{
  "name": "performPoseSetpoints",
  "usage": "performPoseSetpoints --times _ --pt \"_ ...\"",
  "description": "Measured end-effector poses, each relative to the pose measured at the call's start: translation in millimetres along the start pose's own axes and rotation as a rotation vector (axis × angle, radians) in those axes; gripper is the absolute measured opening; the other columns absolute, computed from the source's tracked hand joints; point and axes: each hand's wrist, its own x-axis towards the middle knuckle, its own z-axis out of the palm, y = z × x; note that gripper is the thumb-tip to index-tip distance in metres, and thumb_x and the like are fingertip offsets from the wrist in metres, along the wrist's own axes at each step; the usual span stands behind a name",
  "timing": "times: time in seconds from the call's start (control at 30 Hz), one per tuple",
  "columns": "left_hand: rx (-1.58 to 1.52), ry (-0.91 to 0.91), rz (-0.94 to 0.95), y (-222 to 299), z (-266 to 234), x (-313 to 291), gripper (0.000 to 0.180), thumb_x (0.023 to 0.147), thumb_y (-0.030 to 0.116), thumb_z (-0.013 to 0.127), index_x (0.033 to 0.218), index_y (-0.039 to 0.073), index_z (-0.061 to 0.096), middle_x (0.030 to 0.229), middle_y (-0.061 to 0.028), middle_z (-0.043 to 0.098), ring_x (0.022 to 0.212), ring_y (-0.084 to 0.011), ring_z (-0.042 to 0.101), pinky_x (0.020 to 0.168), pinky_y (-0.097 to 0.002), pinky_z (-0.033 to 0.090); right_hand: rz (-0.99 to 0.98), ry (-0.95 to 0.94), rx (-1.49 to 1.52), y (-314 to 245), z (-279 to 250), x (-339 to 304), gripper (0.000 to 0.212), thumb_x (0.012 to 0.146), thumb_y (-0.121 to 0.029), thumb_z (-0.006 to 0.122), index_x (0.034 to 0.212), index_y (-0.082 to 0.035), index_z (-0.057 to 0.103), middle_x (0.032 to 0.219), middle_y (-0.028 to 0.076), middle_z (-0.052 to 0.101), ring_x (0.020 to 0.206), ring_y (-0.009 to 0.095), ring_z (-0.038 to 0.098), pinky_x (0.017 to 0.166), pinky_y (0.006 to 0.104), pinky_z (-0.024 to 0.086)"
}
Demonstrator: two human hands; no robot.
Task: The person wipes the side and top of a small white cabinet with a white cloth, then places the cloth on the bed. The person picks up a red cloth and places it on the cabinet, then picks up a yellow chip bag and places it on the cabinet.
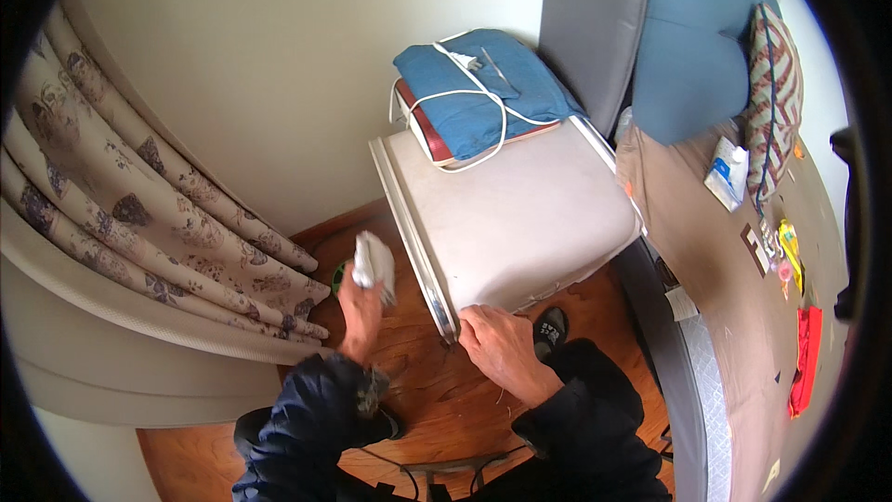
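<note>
My left hand (359, 318) is closed around a crumpled white cloth (373, 265), which is blurred by motion and held just left of a large whitish box-shaped piece (520, 223). This piece has a flat top and a shiny metal-like strip (409, 232) along its left side. My right hand (503, 350) grips its near left corner, fingers curled over the edge beside the strip's lower end. On the far part of the top lies a folded blue cloth (483, 84) over a dark red flat object (423, 121), with a white cord (505, 121) looped across them.
Patterned curtains (158, 186) hang at left. A bed with a brown cover (688, 214) runs along the right, holding a zigzag pillow (776, 102), a white-blue packet (728, 173) and a red item (806, 363). Grey and blue cushioned panels stand behind. The floor (446, 409) is brown wood.
</note>
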Motion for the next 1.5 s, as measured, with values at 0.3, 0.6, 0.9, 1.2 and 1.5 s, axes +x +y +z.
performPoseSetpoints --times 0.3,0.6,0.9,1.2,1.5 --pt "0.760 0.006 0.626 78.7 55.7 -2.9 0.030 0.086 0.003 0.072 0.116 0.003 0.073 0.117 -0.0142 0.063 0.106 -0.0361 0.060 0.093 -0.0435 0.050 0.023 0.111 0.060 10.7 -19.0 4.9 0.009 0.092 -0.008 0.068 0.091 -0.005 0.059 0.077 0.012 0.066 0.072 0.031 0.067 0.058 0.0435 0.054" --pt "0.254 -0.495 0.156 70.7 0.5 -128.8 0.035 0.091 0.005 0.070 0.126 0.000 0.070 0.114 -0.0052 0.069 0.106 -0.0225 0.065 0.094 -0.0360 0.053 0.020 0.032 0.048 16.5 -19.7 -7.5 0.011 0.094 -0.013 0.068 0.100 -0.004 0.064 0.080 0.010 0.069 0.073 0.026 0.069 0.058 0.0410 0.056" --pt "-0.519 -0.194 -0.382 159.9 -31.7 -171.5 0.057 0.083 -0.004 0.063 0.139 0.000 0.056 0.125 -0.0104 0.068 0.113 -0.0259 0.066 0.103 -0.0407 0.053 0.107 -0.868 1.065 -21.2 -6.0 -39.3 0.078 0.096 -0.054 0.073 0.145 0.003 0.050 0.130 0.015 0.063 0.118 0.022 0.061 0.098 0.0364 0.052" --pt "-0.498 -0.176 -0.626 121.5 -66.1 -201.7 0.032 0.100 0.014 0.060 0.131 0.005 0.059 0.127 -0.0103 0.067 0.112 -0.0255 0.067 0.100 -0.0410 0.052 0.287 -0.411 1.002 -45.2 -26.6 -62.7 0.038 0.099 -0.023 0.075 0.124 0.001 0.061 0.111 0.013 0.073 0.093 0.019 0.071 0.077 0.0321 0.058" --pt "-0.630 -0.267 -0.572 94.7 -67.2 -212.8 0.040 0.104 0.037 0.061 0.131 0.007 0.060 0.126 -0.0100 0.067 0.119 -0.0264 0.063 0.102 -0.0424 0.051 0.332 0.358 0.156 -73.5 -81.0 -40.0 0.035 0.097 -0.023 0.071 0.125 -0.006 0.061 0.087 0.019 0.070 0.078 0.035 0.074 0.067 0.0439 0.058"
